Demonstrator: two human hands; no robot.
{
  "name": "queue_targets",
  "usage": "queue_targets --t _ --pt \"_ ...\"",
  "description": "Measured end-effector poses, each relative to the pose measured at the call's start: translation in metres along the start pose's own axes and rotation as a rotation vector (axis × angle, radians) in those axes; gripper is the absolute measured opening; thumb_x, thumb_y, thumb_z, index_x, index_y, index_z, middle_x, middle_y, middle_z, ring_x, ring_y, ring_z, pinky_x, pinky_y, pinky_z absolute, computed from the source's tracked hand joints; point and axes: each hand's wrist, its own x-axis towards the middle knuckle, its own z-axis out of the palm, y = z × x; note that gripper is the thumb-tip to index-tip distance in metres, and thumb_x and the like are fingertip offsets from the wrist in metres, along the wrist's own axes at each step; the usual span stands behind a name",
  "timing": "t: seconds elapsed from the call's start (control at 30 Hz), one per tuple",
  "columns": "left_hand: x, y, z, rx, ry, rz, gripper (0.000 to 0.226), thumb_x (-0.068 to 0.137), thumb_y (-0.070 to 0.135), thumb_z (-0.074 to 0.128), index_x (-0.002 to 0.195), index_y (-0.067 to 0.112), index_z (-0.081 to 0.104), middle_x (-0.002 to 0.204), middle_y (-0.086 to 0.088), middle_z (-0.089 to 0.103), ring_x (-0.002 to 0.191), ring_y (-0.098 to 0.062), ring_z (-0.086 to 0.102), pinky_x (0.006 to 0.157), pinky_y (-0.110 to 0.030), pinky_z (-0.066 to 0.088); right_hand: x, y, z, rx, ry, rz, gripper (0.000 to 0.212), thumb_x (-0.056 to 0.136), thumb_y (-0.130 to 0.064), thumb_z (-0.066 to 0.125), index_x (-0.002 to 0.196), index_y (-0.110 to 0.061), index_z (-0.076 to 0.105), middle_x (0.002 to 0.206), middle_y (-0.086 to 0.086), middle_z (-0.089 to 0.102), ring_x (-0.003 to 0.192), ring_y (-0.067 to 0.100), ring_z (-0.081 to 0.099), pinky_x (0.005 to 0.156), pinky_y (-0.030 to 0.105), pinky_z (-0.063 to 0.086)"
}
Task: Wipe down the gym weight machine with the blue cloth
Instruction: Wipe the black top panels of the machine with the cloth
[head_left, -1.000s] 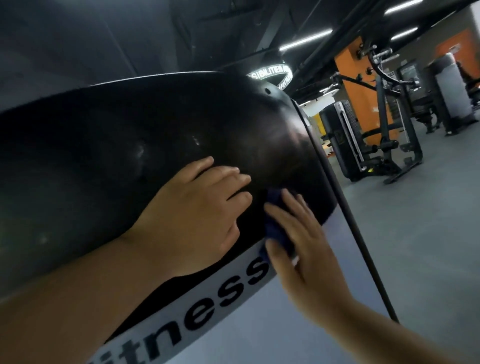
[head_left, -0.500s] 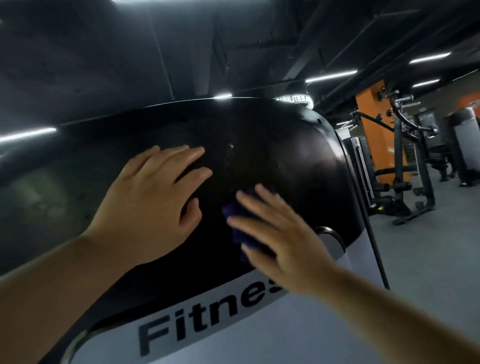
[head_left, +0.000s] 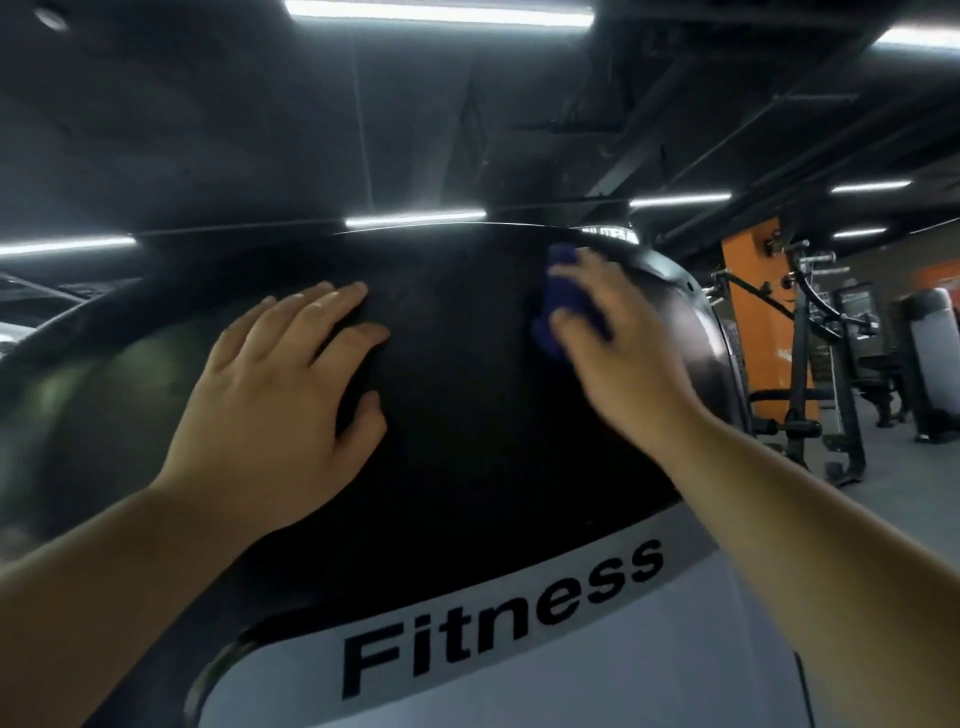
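Observation:
The gym weight machine's glossy black top cover (head_left: 467, 415) fills the middle of the view, with a white panel reading "Fitness" (head_left: 498, 639) below it. My left hand (head_left: 275, 405) rests flat on the black cover at the left, fingers spread. My right hand (head_left: 618, 353) presses the blue cloth (head_left: 563, 296) against the cover near its upper right edge with straight fingers. The hand hides most of the cloth, which is blurred.
Other weight machines (head_left: 810, 364) and an orange pillar (head_left: 753, 312) stand on the grey floor at the right. Dark ceiling with strip lights (head_left: 415, 221) overhead.
My right hand has slid the blue cloth up and to the right across the black cover, toward its top edge. My left hand stays flat on the cover.

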Motion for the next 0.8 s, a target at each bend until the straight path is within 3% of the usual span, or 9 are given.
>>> queue_targets --t 0.1,0.17,0.27,0.3,0.43,0.47,0.63,0.7,0.8 --pt "-0.002 0.003 0.000 -0.014 -0.006 -0.007 0.053 0.084 0.039 0.044 0.128 0.013 0.059 0.145 -0.010 0.047 0.137 -0.029 0.040 0.113 -0.046 0.026 -0.002 -0.020 0.014 -0.026 0.093 0.189 0.050 0.090 -0.037 0.047 0.138 -0.029 0.051 0.154 -0.006 0.038 0.145 0.015 0.026 0.121 0.036 0.019" --pt "-0.002 0.010 0.002 -0.026 -0.018 0.017 0.052 0.084 0.038 0.046 0.128 0.014 0.058 0.146 -0.010 0.046 0.137 -0.028 0.039 0.114 -0.043 0.023 -0.041 -0.032 0.022 -0.097 -0.082 -0.041 0.047 0.094 -0.034 0.050 0.141 -0.033 0.048 0.159 -0.012 0.027 0.150 0.009 0.010 0.119 0.026 0.009" --pt "-0.005 0.025 0.006 -0.051 -0.055 0.088 0.050 0.084 0.035 0.049 0.128 0.014 0.059 0.147 -0.009 0.046 0.138 -0.026 0.038 0.116 -0.039 0.017 -0.106 -0.007 0.011 -0.259 -0.318 -0.434 0.047 0.094 -0.036 0.050 0.141 -0.029 0.050 0.158 -0.009 0.030 0.151 0.013 0.011 0.121 0.033 0.014" --pt "-0.007 0.030 0.009 -0.059 -0.071 0.114 0.049 0.084 0.034 0.049 0.127 0.014 0.060 0.146 -0.009 0.047 0.138 -0.025 0.038 0.117 -0.040 0.017 -0.118 0.014 0.003 -0.276 -0.283 -0.408 0.047 0.092 -0.035 0.050 0.139 -0.030 0.052 0.157 -0.009 0.032 0.150 0.013 0.016 0.120 0.032 0.017" --pt "-0.013 0.053 0.023 -0.058 -0.122 0.213 0.048 0.084 0.033 0.046 0.124 0.013 0.063 0.145 -0.011 0.049 0.138 -0.026 0.040 0.118 -0.048 0.021 -0.143 0.052 -0.007 0.043 0.188 0.461 0.045 0.085 -0.041 0.038 0.126 -0.036 0.056 0.147 -0.009 0.045 0.136 0.014 0.041 0.112 0.045 0.037" --pt "-0.012 0.059 0.026 -0.060 -0.134 0.236 0.048 0.083 0.033 0.045 0.123 0.014 0.063 0.145 -0.011 0.049 0.138 -0.026 0.039 0.118 -0.049 0.021 -0.150 0.048 -0.001 0.047 0.206 0.540 0.047 0.085 -0.042 0.036 0.128 -0.035 0.055 0.147 -0.009 0.044 0.136 0.016 0.041 0.110 0.048 0.039" --pt "0.000 0.084 0.035 -0.106 -0.139 0.332 0.045 0.085 0.033 0.042 0.120 0.014 0.063 0.144 -0.011 0.050 0.138 -0.025 0.040 0.118 -0.045 0.021 -0.193 0.046 -0.005 -0.124 -0.046 0.034 0.046 0.094 -0.038 0.043 0.140 -0.043 0.040 0.158 -0.012 0.030 0.149 0.011 0.017 0.115 0.031 0.028" --pt "0.009 0.096 0.039 -0.122 -0.131 0.361 0.039 0.085 0.030 0.048 0.117 0.014 0.065 0.143 -0.011 0.051 0.137 -0.026 0.041 0.117 -0.046 0.023 -0.188 0.076 -0.017 -0.144 -0.001 0.135 0.047 0.093 -0.039 0.040 0.140 -0.042 0.043 0.157 -0.011 0.030 0.147 0.007 0.021 0.116 0.032 0.030" --pt "0.026 0.115 0.046 -0.123 -0.128 0.365 0.037 0.085 0.028 0.054 0.117 0.013 0.066 0.142 -0.011 0.052 0.137 -0.026 0.042 0.117 -0.047 0.025 -0.159 0.109 -0.031 -0.015 0.162 0.531 0.063 0.081 -0.048 0.032 0.139 -0.031 0.049 0.153 -0.007 0.039 0.138 0.007 0.036 0.114 0.042 0.035"
